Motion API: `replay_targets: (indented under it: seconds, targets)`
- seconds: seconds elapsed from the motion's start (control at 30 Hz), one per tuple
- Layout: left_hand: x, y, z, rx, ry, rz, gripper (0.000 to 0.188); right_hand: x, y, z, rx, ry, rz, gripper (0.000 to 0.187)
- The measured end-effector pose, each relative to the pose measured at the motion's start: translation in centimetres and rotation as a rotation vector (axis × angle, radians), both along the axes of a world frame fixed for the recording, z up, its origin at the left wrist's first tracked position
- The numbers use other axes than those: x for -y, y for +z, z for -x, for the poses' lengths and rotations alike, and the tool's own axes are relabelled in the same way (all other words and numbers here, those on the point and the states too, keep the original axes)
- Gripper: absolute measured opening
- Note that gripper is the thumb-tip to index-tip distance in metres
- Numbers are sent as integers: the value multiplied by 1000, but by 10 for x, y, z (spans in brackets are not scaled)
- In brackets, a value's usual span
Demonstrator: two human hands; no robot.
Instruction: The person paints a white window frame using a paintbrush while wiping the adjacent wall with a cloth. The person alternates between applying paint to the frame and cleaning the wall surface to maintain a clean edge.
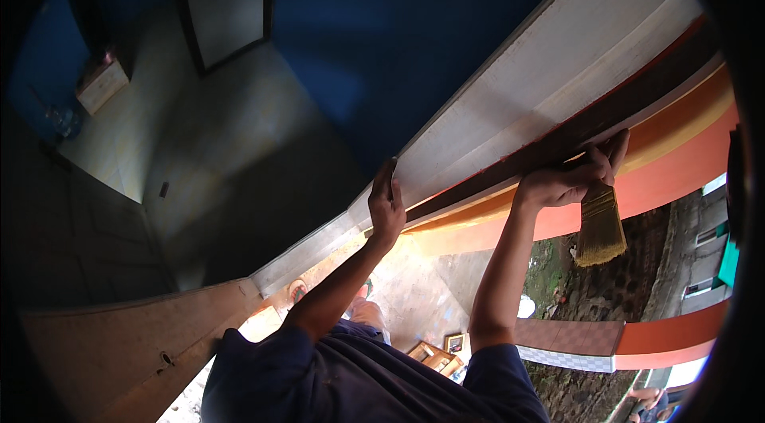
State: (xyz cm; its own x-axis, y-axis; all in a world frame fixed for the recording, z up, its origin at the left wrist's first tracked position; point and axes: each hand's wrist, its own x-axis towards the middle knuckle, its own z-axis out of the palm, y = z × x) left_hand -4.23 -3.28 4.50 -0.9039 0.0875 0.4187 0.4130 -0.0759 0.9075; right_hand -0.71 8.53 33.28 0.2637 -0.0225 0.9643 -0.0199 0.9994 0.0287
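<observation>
My right hand [575, 182] is closed around a wide paintbrush [602, 230], whose yellowish bristles hang downward. Its fingers reach up to the dark brown strip [550, 144] of the frame, and the brush handle is mostly hidden in the grip. Against the edge of the white frame [510, 96] rests my left hand [387, 212], fingers stretched upward and nothing seen in them. Beside the brown strip runs an orange and salmon wall band [661, 156].
On the left lies a dim room with blue walls [335, 48], a pale door [227, 0] and a box [103, 84]. A wooden item [434, 358] and a small framed picture [454, 342] are below. Outside stand a tiled ledge [570, 339] and a stone-covered slope [629, 279].
</observation>
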Motion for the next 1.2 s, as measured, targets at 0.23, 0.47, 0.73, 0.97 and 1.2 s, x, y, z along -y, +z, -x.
replay_targets:
  seconds: [0.23, 0.47, 0.73, 0.97, 1.2]
  targets:
    - [-10, 74, -1, -195, -36, -96, 40, 0, -7, -3, 36, 24, 41, 50]
    - [-4, -23, -12, 132, 121, 52, 34, 0, 0, 0, 48, -23, 30, 47]
    - [-15, 78, 29, -94, 46, -74, 33, -9, -6, -5, 74, 33, -16, 49]
    - [-4, 25, 11, 130, -28, -67, 35, 1, 0, 4, -56, 49, 11, 53]
    - [-18, 95, 23, -153, 35, -107, 37, 3, 1, 1, 40, 8, 20, 46]
